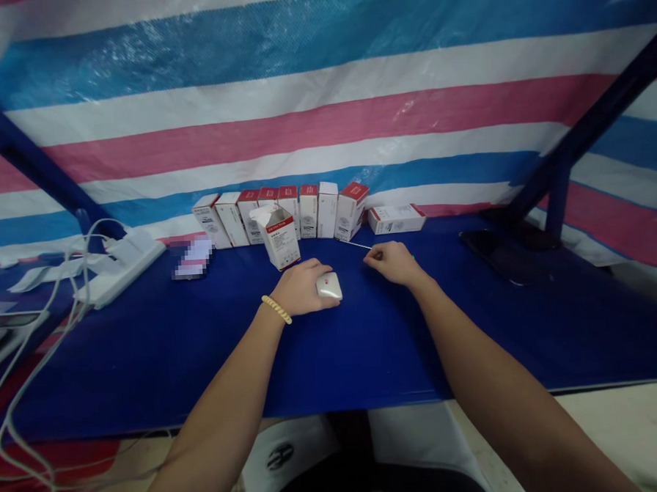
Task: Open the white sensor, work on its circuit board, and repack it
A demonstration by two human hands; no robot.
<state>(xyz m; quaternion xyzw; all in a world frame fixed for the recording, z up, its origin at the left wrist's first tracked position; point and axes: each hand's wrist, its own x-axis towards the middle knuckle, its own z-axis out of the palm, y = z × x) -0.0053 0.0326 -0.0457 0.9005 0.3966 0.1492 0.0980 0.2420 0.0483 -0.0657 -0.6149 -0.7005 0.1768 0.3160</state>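
Note:
My left hand [302,285] is closed around a small white device [329,285] with a rounded face and a small red mark. Just to its right, my right hand [391,262] pinches a thin screwdriver [355,243]; its slim shaft points left toward the boxes, and most of the handle is hidden by the fingers. An opened carton [283,247] marked "DETECTOR" stands upright behind my left hand, with its top flaps up. The screwdriver and the device are apart.
Several red and white cartons [308,212] stand in a row against the striped sheet, and one carton [396,219] lies on its side. A white power strip [121,268] with cables is at the left. A dark phone [499,257] lies on the blue table [362,362] at the right.

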